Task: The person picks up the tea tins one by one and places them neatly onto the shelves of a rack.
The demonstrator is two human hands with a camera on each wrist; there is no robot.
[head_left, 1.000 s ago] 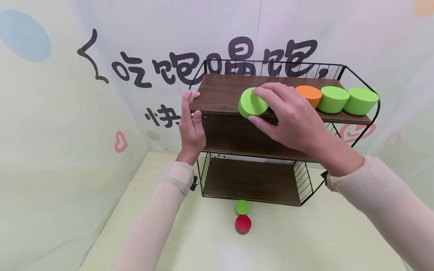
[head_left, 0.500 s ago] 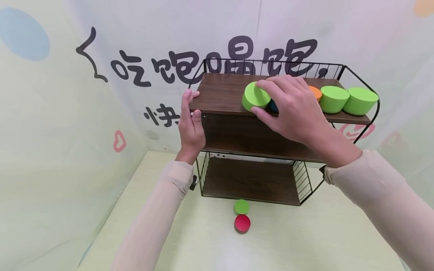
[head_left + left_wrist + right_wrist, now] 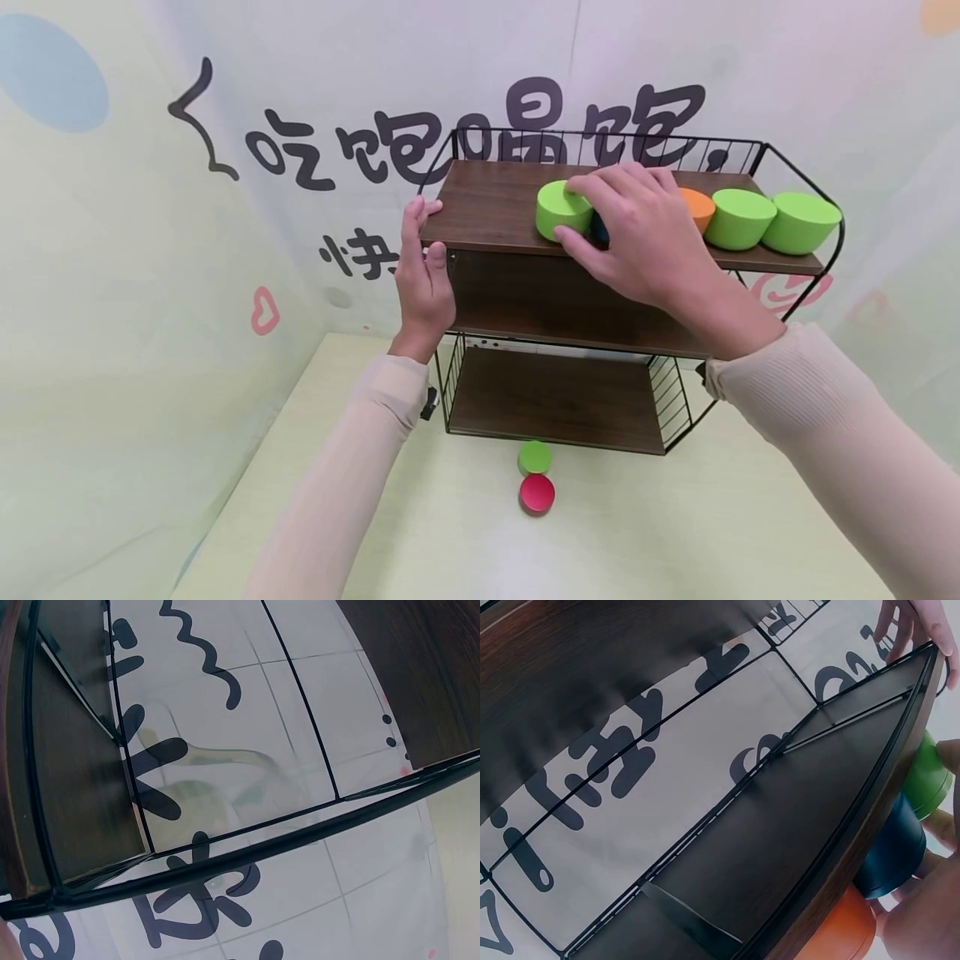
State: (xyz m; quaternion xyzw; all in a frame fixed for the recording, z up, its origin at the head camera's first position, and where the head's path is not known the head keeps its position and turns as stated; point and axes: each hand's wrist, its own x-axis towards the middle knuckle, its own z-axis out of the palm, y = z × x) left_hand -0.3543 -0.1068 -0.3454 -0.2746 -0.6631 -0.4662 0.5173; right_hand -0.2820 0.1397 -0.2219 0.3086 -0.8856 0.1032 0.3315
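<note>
My right hand (image 3: 641, 233) holds a round green tub (image 3: 558, 218) between thumb and fingers, upright on the top board of a three-tier shelf rack (image 3: 480, 204). A dark blue tub (image 3: 895, 851) stands directly beside it, mostly hidden behind the hand in the head view. Further right in the same row come an orange tub (image 3: 698, 210) and two more green tubs, the inner one (image 3: 740, 219) and the end one (image 3: 800, 222). My left hand (image 3: 426, 283) grips the rack's left front corner, thumb at the front edge and a fingertip over the board.
On the pale table (image 3: 637, 525) before the rack sit a small green tub (image 3: 535, 457) and a red one (image 3: 537, 494), close together. Black wire rails (image 3: 675, 154) edge the rack's back and sides. A printed curtain (image 3: 247, 208) hangs behind and to the left.
My right hand has moved the green tub slightly right and back, and the tub has gone from tilted to upright beside the blue one. My left hand stays at the rack's corner.
</note>
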